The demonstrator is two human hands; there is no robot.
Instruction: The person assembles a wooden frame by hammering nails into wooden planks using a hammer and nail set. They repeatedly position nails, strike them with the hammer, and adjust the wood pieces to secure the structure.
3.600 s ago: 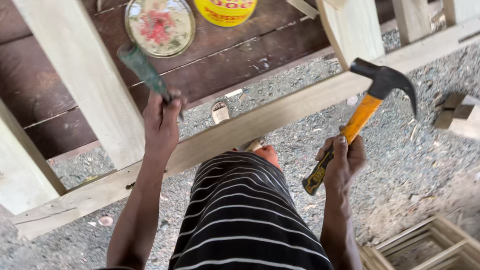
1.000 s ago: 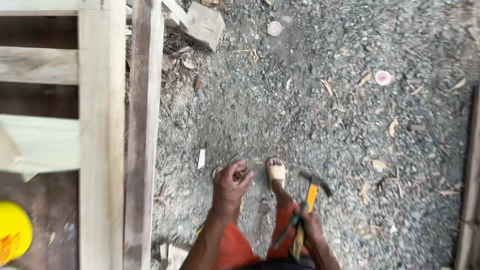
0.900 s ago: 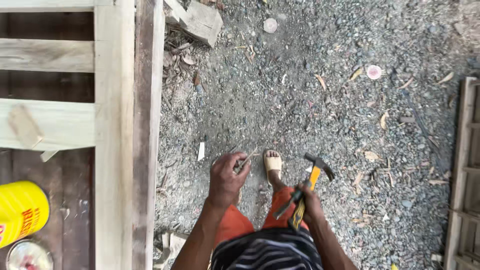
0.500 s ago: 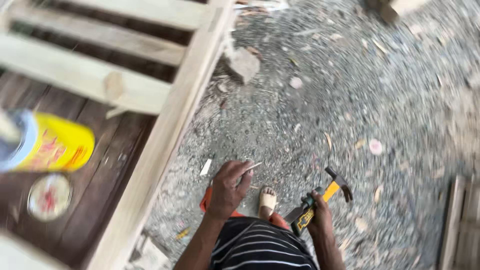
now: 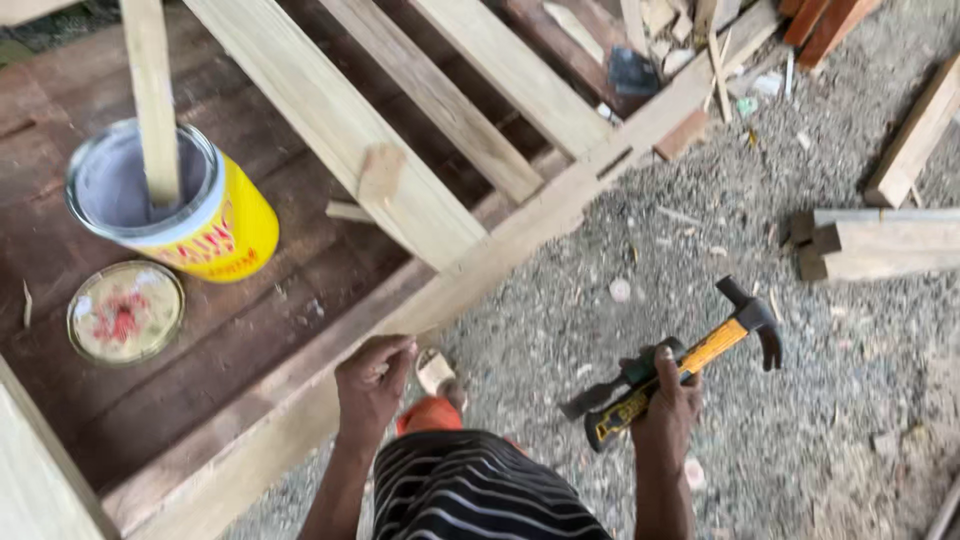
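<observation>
Filling the bottom centre of the frame, a black-and-white striped shirt [image 5: 480,495] hides most of the person's body, and both forearms are cut off by the lower edge. Just above it the right hand [image 5: 665,405] is curled tight round the yellow-and-black handle of a claw hammer [image 5: 690,365], whose dark head points to the right over the grey gravel ground [image 5: 800,400]; a dark chisel-like tool [image 5: 610,385] is gripped in the same fist, its tip sticking out to the left, blurred. Left of centre the left hand [image 5: 372,385] has its fingertips pinched together at the edge of the long pale timber rail [image 5: 520,235]; whether they pinch something small cannot be made out. An orange garment and a sandalled foot [image 5: 437,372] peek out between hand and shirt. Farther, at upper left, a yellow paint tin [image 5: 225,225] with a wooden stick [image 5: 152,95] standing in it sits on dark brown boards [image 5: 60,80], its round lid [image 5: 125,312] beside it. Offcut wooden blocks [image 5: 880,245] lie at right
</observation>
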